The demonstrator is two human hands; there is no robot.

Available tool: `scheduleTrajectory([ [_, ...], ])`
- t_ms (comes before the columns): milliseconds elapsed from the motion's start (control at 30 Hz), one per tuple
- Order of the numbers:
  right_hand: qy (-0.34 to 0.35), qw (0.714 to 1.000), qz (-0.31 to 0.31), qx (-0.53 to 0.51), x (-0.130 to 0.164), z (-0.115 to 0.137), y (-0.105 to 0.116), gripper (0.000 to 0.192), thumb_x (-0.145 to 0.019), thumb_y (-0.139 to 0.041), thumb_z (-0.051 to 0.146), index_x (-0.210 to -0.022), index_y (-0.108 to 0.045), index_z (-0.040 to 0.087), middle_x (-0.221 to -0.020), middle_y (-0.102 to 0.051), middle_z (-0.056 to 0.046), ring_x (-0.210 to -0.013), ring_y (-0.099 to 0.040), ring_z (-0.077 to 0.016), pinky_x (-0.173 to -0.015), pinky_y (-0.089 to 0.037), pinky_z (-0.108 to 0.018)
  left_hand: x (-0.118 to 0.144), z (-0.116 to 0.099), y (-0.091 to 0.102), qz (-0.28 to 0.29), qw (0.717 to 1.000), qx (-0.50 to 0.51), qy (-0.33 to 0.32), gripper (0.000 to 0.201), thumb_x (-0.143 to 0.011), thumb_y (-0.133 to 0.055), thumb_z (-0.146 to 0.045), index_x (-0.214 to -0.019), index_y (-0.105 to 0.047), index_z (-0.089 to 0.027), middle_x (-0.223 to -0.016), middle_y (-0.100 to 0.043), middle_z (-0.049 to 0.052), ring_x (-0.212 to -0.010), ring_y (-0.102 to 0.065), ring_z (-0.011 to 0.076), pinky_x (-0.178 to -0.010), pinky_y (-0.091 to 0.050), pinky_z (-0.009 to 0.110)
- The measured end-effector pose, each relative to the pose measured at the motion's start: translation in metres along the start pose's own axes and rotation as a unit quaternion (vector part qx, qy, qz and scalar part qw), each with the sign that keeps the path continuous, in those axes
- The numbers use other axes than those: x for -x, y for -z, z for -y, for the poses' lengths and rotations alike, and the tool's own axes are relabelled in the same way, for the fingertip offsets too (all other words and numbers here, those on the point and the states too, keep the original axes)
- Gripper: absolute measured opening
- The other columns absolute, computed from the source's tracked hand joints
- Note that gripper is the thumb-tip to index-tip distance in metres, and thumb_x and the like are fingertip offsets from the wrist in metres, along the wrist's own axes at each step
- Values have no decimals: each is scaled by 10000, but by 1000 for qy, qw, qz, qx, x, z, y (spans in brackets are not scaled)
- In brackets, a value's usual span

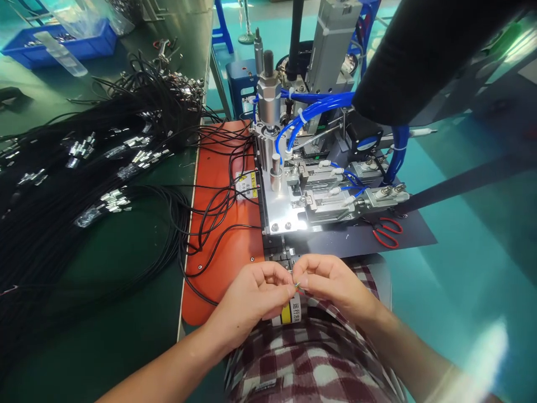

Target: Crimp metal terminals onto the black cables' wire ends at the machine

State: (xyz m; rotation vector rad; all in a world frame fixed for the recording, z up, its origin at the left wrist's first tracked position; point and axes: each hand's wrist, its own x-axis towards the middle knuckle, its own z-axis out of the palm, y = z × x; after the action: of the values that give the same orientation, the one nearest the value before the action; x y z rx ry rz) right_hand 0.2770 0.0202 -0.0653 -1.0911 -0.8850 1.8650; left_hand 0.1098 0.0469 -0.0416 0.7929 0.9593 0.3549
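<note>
Both hands meet just in front of the small pneumatic machine (319,190), low over the person's checked shirt (310,358). The left hand (251,296) and the right hand (331,282) are each pinched, thumb against forefinger, on a tiny wire end (297,286) held between them; it shows only as a fleck of colour at the fingertips, too small to tell whether it is bare conductor or a fitted terminal. The step in hand looks like preparing or aligning that wire end by touch, close to the machine's front edge and its lit metal plate (285,210). Judged from this, the next move calls for keeping the fine pinch steady and presenting the tip squarely to the fixture above, since a tip this small would slip or bend easily. To the left, on the green worktop (104,336), lies a large bundle of black cables (62,212) with metal ends, some of them trailing over the orange mat (222,252) beside the machine. Blue air hoses (319,106) loop over the machine, and red-handled scissors (388,230) lie on the dark sheet to its right. A blue bin (62,45) sits at the far left.
</note>
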Motion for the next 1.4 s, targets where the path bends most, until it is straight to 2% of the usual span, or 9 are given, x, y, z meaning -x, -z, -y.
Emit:
scheduleTrajectory([
  [100,19,1000,3,17,0,-2,2,151,-796,-636,305,-744,-622,165,-617,-496,43,-520,-345,-81,-479,-249,-221,1,1,1,-1,1000,-5,-3,148,-749,-654,-239,-717,-541,-148,-480,-358,-94,-409,-238,21,-408,-148,175],
  [267,44,995,-83,23,5,-10,-1,190,-823,-607,361,-789,-609,174,-580,-428,61,-485,-278,-78,-461,-215,-228,1,4,0,-23,1000,11,-16,142,-766,-648,-237,-731,-544,-146,-516,-391,-81,-419,-249,20,-408,-152,174],
  [500,103,970,-152,158,9,-5,-17,153,-813,-597,294,-715,-573,178,-641,-484,24,-551,-384,-109,-517,-323,-247,-1,5,-1,-47,998,4,-39,138,-773,-646,-255,-757,-552,-156,-516,-370,-86,-426,-262,33,-407,-182,174],
  [633,83,977,-159,118,11,-8,-24,194,-858,-552,338,-734,-521,192,-610,-430,44,-524,-356,-99,-469,-307,-224,3,6,-5,-80,992,-40,-90,116,-815,-605,-265,-771,-556,-170,-499,-351,-86,-428,-266,48,-408,-204,179],
  [767,64,983,-161,62,13,-14,-28,262,-852,-555,413,-729,-490,190,-558,-361,75,-476,-282,-81,-429,-255,-209,7,6,-8,-135,969,-119,-170,104,-802,-634,-246,-748,-603,-163,-711,-527,1,-594,-449,87,-520,-344,198],
  [833,56,984,-161,49,13,-17,-27,268,-854,-548,426,-737,-485,193,-531,-348,85,-462,-282,-81,-421,-247,-208,6,6,-7,-134,974,-111,-145,132,-806,-629,-263,-728,-595,-163,-671,-516,-7,-559,-426,80,-509,-329,202],
  [967,57,983,-157,73,13,-17,-25,184,-859,-548,358,-785,-532,190,-539,-386,77,-475,-325,-89,-446,-277,-215,2,7,-2,-85,996,-16,-38,176,-816,-613,-319,-751,-546,-170,-444,-337,-94,-411,-236,50,-428,-171,207],
  [1200,112,954,-173,220,17,-21,-30,171,-861,-530,227,-696,-552,188,-646,-505,22,-583,-434,-118,-556,-365,-249,1,9,-3,-73,996,52,-31,172,-774,-654,-278,-759,-548,-143,-506,-392,-80,-443,-251,35,-443,-148,205],
  [1400,80,961,-172,203,17,-17,-23,80,-817,-609,258,-820,-603,178,-680,-535,14,-570,-449,-118,-532,-381,-244,2,6,-6,-67,996,45,-24,141,-810,-602,-262,-780,-523,-149,-475,-359,-99,-431,-226,38,-448,-134,218],
])
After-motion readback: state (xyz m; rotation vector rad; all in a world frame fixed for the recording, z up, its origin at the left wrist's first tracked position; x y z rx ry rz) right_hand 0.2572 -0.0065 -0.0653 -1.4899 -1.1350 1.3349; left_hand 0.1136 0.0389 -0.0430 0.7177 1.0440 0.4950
